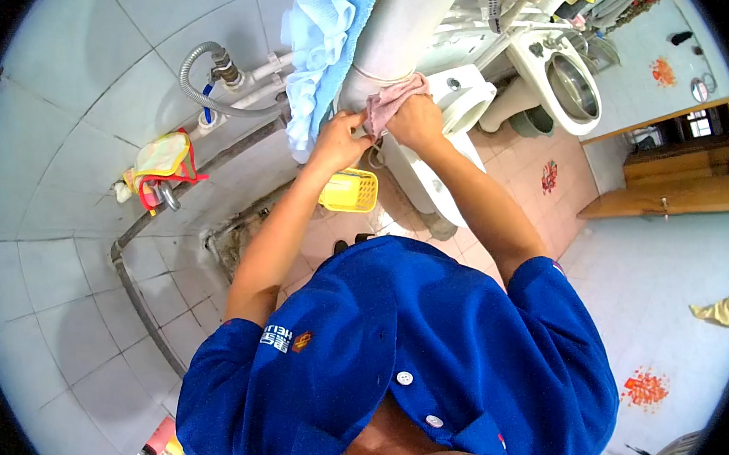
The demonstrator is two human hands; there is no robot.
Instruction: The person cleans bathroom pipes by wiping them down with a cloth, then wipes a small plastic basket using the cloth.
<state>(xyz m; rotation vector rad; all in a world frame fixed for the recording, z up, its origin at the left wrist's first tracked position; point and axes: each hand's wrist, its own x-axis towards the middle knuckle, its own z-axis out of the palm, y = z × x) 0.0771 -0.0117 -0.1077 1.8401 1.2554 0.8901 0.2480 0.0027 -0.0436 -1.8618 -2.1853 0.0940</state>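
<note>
A pink cloth [390, 100] is bunched against the lower part of a thick white pipe [397, 35]. My right hand [418, 124] is closed on the cloth from above, fingers curled under and partly hidden. Close by on the left, my left hand [340, 145] has its fingers bent, the tips meeting the cloth's lower edge as if pinching it; the exact contact is hard to see. A thin cord [381, 77] circles the pipe just above the cloth. Beneath both hands stands a white toilet [446, 179], and a yellow plastic basket [350, 191] is below my left wrist.
A light-blue cloth [327, 52] hangs beside the pipe. Wall pipework with a flexible hose [189, 75] runs at left, near a red-edged yellow cloth [165, 157]. A washbasin [553, 79] holding a metal bowl [573, 86] is at right, with a wooden door [675, 197] beyond.
</note>
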